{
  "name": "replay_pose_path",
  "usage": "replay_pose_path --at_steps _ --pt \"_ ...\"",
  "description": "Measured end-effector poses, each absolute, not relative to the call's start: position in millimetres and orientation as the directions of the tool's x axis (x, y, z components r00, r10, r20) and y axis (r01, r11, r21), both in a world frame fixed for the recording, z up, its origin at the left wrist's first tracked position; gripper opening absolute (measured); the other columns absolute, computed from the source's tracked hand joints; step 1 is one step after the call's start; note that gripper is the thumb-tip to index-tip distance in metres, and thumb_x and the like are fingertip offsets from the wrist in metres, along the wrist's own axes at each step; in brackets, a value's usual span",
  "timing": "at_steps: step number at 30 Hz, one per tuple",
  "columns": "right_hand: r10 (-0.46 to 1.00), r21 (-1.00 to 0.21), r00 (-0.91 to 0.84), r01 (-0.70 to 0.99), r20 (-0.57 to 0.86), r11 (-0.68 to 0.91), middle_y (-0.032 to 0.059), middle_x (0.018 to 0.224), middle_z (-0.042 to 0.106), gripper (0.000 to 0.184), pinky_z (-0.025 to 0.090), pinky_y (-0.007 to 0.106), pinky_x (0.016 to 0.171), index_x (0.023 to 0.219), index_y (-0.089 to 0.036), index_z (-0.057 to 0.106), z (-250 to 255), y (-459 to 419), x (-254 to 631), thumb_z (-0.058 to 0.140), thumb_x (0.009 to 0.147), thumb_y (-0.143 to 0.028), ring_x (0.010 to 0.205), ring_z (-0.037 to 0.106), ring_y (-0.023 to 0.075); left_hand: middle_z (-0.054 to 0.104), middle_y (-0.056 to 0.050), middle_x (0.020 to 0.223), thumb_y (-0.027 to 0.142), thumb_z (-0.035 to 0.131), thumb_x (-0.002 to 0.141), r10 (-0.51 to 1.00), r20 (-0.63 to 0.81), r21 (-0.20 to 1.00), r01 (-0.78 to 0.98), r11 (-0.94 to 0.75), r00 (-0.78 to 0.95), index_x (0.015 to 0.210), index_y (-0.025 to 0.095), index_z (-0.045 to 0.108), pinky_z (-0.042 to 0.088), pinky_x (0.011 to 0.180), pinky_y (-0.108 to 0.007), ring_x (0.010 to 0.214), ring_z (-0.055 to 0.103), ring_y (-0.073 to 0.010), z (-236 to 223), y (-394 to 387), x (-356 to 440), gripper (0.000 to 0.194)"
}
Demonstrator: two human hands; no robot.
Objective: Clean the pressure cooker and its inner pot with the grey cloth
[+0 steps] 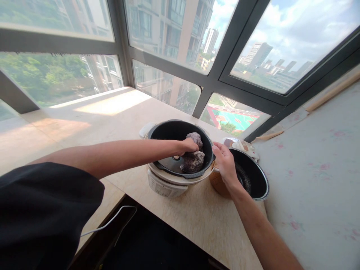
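My left hand (189, 146) reaches into a dark-lined electric cooker (165, 183) with a white body. The fingers are closed around a bunched grey-brown cloth (194, 162), which bulges out on both sides of the fist and rests against the inner wall. My right hand (225, 160) is at the cooker's right rim, thumb and fingers pinched together on its edge. Just what the fingertips grip there is partly hidden. The black inside of the cooker (160, 131) shows a small round fitting at the bottom.
A second cooker (253, 172) with a black inside and orange-brown body stands at the right, partly behind my right wrist. Both are on a pale stone ledge (118, 123) beneath windows. A white cable (112, 218) hangs by the ledge's front edge. Flowered wall covering (309, 180) borders the right.
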State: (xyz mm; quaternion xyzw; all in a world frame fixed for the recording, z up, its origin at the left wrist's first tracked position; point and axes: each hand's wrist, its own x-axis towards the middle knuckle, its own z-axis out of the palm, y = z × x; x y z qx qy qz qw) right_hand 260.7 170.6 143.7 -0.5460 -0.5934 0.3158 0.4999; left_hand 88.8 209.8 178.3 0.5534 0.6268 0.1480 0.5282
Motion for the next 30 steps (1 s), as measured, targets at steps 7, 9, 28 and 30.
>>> replay_pose_path --at_steps 7,9,28,30 --pt "0.964 -0.922 0.101 0.33 0.248 0.202 0.0123 0.115 0.073 0.049 0.047 0.047 0.103 0.112 -0.016 0.069 146.6 169.2 259.3 0.063 0.083 -0.055 0.109 0.066 0.029 0.067 -0.004 0.07 0.014 0.069 0.068 0.655 -0.637 0.709 0.642 0.292 0.406 0.079 0.015 0.064 0.053 0.052 -0.028 0.059 0.063 -0.0191 186.4 203.4 78.7 0.012" --pt "0.966 -0.923 0.093 0.328 0.243 0.201 0.0125 0.116 0.073 0.049 0.046 0.047 0.103 0.112 -0.015 0.069 146.8 169.2 259.1 0.063 0.083 -0.055 0.109 0.066 0.0293 0.069 -0.005 0.072 0.011 0.068 0.064 0.587 -0.66 0.703 0.661 0.262 0.469 0.078 0.015 0.065 0.055 0.055 -0.03 0.062 0.065 -0.0205 185.6 203.9 75.4 0.014" --pt "0.97 -0.929 0.091 0.323 0.223 0.183 0.0121 0.119 0.072 0.054 0.045 0.048 0.107 0.115 -0.016 0.068 145.8 169.8 261.3 0.065 0.082 -0.058 0.112 0.065 0.0282 0.077 -0.005 0.079 -0.002 0.077 0.034 0.302 -0.603 0.765 0.642 -0.043 0.738 0.075 0.019 0.077 0.059 0.066 -0.034 0.082 0.069 -0.0293 236.4 220.5 -13.2 0.046" --pt "0.97 -0.925 0.096 0.335 0.222 0.178 0.013 0.12 0.071 0.055 0.044 0.047 0.107 0.116 -0.015 0.068 146.5 169.2 260.9 0.065 0.082 -0.058 0.113 0.065 0.0285 0.077 -0.005 0.08 0.002 0.079 0.038 0.326 -0.554 0.82 0.569 0.057 0.766 0.079 0.019 0.077 0.059 0.07 -0.034 0.081 0.07 -0.027 232.0 213.7 -11.2 0.044"
